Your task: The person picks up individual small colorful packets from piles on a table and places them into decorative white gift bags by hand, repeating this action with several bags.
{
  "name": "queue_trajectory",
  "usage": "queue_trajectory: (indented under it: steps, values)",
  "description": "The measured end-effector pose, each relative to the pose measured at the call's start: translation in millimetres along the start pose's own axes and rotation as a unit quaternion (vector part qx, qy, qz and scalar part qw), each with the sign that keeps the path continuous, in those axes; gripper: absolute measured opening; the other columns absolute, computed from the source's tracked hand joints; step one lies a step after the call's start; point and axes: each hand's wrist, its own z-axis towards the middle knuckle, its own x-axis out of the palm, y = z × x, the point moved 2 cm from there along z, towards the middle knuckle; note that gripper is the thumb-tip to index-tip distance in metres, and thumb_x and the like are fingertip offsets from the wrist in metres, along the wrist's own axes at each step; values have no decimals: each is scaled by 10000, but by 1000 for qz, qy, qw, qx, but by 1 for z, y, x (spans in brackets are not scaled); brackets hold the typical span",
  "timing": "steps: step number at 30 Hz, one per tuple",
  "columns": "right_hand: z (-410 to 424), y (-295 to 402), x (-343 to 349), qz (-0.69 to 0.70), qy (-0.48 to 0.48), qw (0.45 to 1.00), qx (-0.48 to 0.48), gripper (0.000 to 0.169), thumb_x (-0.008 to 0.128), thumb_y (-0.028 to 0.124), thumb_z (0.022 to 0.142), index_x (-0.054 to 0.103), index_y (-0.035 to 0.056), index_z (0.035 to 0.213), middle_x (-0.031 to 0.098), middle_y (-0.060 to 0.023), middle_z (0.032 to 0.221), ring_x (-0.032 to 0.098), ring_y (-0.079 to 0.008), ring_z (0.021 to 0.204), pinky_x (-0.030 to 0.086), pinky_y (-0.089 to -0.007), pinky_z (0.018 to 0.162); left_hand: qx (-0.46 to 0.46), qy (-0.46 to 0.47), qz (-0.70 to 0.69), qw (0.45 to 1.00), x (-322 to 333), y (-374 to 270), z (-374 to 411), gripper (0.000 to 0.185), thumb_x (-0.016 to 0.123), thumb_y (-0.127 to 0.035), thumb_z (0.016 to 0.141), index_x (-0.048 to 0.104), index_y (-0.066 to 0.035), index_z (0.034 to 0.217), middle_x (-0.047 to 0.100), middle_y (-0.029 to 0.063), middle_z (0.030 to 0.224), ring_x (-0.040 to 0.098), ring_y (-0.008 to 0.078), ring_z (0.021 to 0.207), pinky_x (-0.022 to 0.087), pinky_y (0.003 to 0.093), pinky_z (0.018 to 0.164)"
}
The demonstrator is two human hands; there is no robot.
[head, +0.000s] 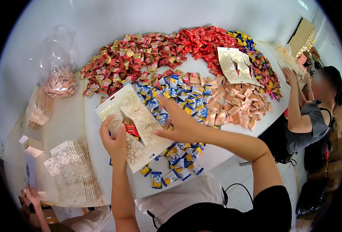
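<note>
My left hand [114, 139] grips a patterned, pale cardboard sleeve [142, 119] by its left side. Through the slit in the sleeve, a red wrapped piece [132, 130] shows. My right hand [178, 120] is beside the sleeve's right edge, fingers spread; whether it touches the card is unclear. Under and beyond the sleeve lie blue, white and yellow wrapped packets [174, 156]. Red and gold packets [124, 62] are heaped behind them, and plain red ones [203, 37] farther along. Peach-coloured packets [240, 101] lie to the right, below another slit sleeve [233, 65].
Flat patterned sleeves [73, 174] are stacked at left, near a clear bag of peach packets [61, 82] and a row of packaging [39, 107]. Multicoloured packets [263, 69] lie far right. One person [310, 121] is at the right; another's hands [31, 195] are lower left.
</note>
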Motion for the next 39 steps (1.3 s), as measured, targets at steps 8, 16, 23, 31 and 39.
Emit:
queue_trajectory:
  steps: [8, 16, 23, 31, 39]
  values:
    - [-73, -27, 3, 473, 48, 826, 303, 571, 502, 141, 905, 184, 79, 1375, 607, -106, 840, 605, -144, 536, 489, -226, 412, -48, 183, -141, 972, 34, -8, -29, 622, 654, -20, 746, 322, -55, 1271, 435, 81, 1175, 507, 146, 965, 428, 276, 823]
    - [-143, -102, -123, 438, -269, 810, 281, 525, 507, 63, 874, 265, 81, 1340, 597, -84, 873, 583, -124, 529, 475, -228, 389, -56, 217, -91, 970, 35, -8, -28, 499, 515, -82, 822, 328, -24, 1280, 379, 122, 1303, 581, 114, 692, 469, 181, 445]
    - [-198, -271, -314, 409, -520, 693, 287, 91, 518, 30, 859, 497, 54, 944, 499, -22, 689, 490, -120, 542, 488, -224, 505, -76, 218, -100, 968, 31, -2, -23, 530, 517, 16, 784, 318, -14, 1274, 386, 93, 1295, 577, 99, 724, 466, 176, 480]
    - [-274, -422, -411, 405, -487, 740, 226, 139, 560, 61, 842, 562, 29, 977, 621, -73, 878, 580, -172, 767, 500, -261, 681, -112, 245, -149, 951, 21, 11, -16, 509, 576, 10, 776, 372, -53, 1239, 446, 69, 1206, 563, 74, 700, 460, 202, 493]
    - [-291, -414, -378, 385, -239, 878, 151, 356, 489, 163, 905, 457, -10, 1215, 551, -122, 1135, 556, -219, 988, 473, -311, 845, 50, 10, -133, 990, -11, -18, -10, 378, 579, 31, 777, 471, -40, 1132, 481, 67, 1133, 547, 72, 756, 469, 186, 542]
